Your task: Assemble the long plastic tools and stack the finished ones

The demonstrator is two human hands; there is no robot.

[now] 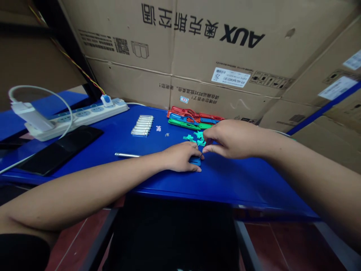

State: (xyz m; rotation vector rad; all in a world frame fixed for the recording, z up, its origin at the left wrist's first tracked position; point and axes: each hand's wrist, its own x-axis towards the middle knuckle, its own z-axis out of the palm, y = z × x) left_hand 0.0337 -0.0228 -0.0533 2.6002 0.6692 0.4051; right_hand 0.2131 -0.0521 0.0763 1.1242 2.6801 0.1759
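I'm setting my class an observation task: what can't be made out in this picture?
All in the head view:
Blue piece: partly hidden by the left hand.
Right hand: curled fingers hide whether it holds anything.
Silver rod: one end hidden behind the left forearm.
Tiny grey bits: too small to identify.
Right forearm: cut off by right edge.

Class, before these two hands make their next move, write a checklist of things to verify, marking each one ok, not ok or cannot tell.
1. Left hand holding the blue plastic piece: ok.
2. Right hand close to that piece: ok.
3. What the right hand pinches: cannot tell, too small and shadowed.
4. Small green plastic parts near both hands: ok.
5. Silver rod fully visible: not ok, partly behind the left forearm.
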